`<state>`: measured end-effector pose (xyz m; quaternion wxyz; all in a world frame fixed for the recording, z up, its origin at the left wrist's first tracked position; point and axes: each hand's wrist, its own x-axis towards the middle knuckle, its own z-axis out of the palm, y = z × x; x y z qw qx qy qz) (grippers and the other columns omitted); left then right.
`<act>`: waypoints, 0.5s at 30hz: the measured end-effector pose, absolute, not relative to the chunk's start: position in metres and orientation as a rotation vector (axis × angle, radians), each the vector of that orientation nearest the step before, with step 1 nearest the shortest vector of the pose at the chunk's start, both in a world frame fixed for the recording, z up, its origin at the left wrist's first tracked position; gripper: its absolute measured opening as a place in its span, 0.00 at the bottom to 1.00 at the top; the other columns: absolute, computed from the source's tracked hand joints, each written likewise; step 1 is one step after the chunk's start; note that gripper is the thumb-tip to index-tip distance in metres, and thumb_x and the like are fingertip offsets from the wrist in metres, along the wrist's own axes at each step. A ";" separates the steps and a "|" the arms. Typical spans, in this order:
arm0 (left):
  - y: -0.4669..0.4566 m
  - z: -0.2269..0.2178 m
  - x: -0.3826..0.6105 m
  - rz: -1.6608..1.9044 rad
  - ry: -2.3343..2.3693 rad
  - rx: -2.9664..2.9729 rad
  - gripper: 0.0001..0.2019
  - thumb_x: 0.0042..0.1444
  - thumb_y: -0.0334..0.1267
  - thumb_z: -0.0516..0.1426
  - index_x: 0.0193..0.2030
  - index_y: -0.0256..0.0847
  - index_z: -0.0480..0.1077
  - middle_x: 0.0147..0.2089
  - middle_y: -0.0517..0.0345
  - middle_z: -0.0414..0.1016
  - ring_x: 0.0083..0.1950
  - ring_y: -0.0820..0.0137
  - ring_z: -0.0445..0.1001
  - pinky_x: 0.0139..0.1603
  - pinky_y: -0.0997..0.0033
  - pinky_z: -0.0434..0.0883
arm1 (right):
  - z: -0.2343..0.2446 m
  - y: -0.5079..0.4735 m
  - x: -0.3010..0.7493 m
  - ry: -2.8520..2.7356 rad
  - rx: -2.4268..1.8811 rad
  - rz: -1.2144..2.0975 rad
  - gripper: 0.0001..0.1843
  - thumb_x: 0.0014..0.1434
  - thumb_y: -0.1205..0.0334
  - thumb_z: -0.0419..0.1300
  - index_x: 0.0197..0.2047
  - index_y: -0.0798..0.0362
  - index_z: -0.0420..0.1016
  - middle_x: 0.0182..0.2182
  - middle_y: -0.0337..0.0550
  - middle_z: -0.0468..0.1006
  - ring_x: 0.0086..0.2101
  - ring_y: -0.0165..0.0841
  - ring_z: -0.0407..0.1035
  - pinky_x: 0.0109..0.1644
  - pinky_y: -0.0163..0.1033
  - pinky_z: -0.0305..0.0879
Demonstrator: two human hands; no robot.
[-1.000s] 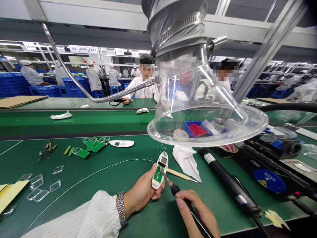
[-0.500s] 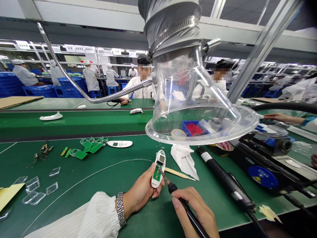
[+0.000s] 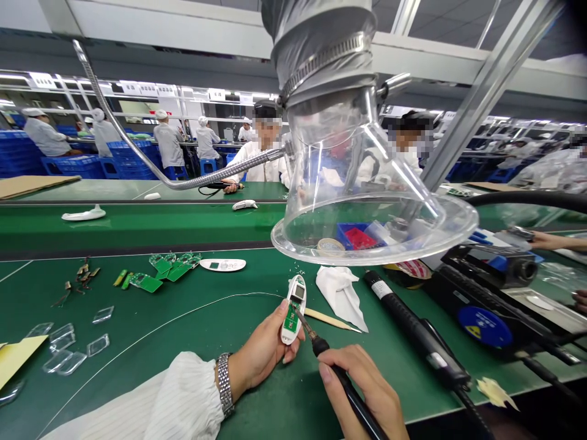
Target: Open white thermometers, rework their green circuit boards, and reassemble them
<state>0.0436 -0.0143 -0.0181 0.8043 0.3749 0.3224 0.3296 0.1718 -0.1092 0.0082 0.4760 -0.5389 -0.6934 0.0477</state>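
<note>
My left hand (image 3: pixel 259 351), with a watch at the wrist, is closed round a white oval plastic housing (image 3: pixel 299 287). Inside the housing are a green circuit board (image 3: pixel 291 319) and a small grey display (image 3: pixel 299 292). A thin solder wire (image 3: pixel 183 318) arcs across the table and ends near the left thumb; whether it is pinched there I cannot tell. My right hand (image 3: pixel 362 385) grips the black handle of a soldering iron (image 3: pixel 339 373). Its tip rests on or just over the board, near the display's lower edge.
A clear fume hood (image 3: pixel 367 183) hangs above my hands. Green circuit boards (image 3: pixel 177 266), clear plastic windows (image 3: pixel 68 360) and a white housing cover (image 3: pixel 222 264) lie leftward. A white cloth (image 3: pixel 339 296), a wooden stick (image 3: pixel 330 320) and a black electric screwdriver (image 3: pixel 413 330) lie rightward.
The white parts on the green belt have moved left. At the far right, another person's hand has shifted. My hands and the soldering iron hold almost the same position.
</note>
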 end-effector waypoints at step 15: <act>-0.016 -0.015 0.038 0.696 0.747 0.746 0.18 0.56 0.50 0.53 0.40 0.35 0.68 0.36 0.51 0.73 0.22 0.77 0.64 0.20 0.75 0.63 | 0.019 -0.111 0.274 -1.275 -1.797 -0.239 0.11 0.59 0.52 0.53 0.38 0.49 0.72 0.33 0.41 0.75 0.33 0.34 0.71 0.38 0.37 0.68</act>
